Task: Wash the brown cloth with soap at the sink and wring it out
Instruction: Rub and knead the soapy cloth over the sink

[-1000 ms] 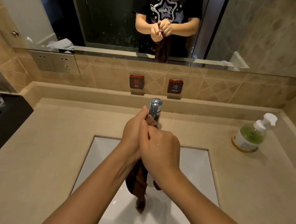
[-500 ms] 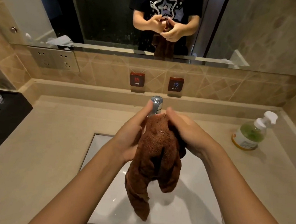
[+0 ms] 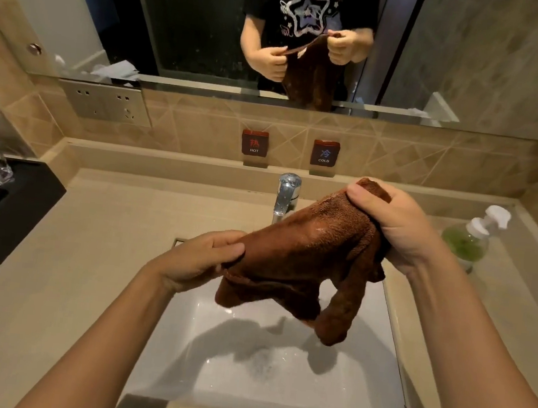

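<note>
The brown cloth [image 3: 301, 263] hangs spread between both hands above the white sink [image 3: 276, 370]. My left hand [image 3: 202, 260] pinches its lower left edge. My right hand [image 3: 391, 223] grips its upper right corner, higher and farther back. Loose folds of the cloth droop toward the basin, which holds wet foam. The chrome tap [image 3: 286, 195] stands just behind the cloth. A green soap pump bottle [image 3: 470, 238] sits on the counter to the right.
A beige counter [image 3: 90, 251] surrounds the sink. A black tray [image 3: 5, 206] with glassware stands at the left. Hot and cold signs [image 3: 255, 144] sit on the tiled wall below the mirror [image 3: 279, 32], which reflects the person and the cloth.
The hands were clasped together around the bunched cloth. They have moved apart, the right up and to the right, and the cloth is now opened out between them.
</note>
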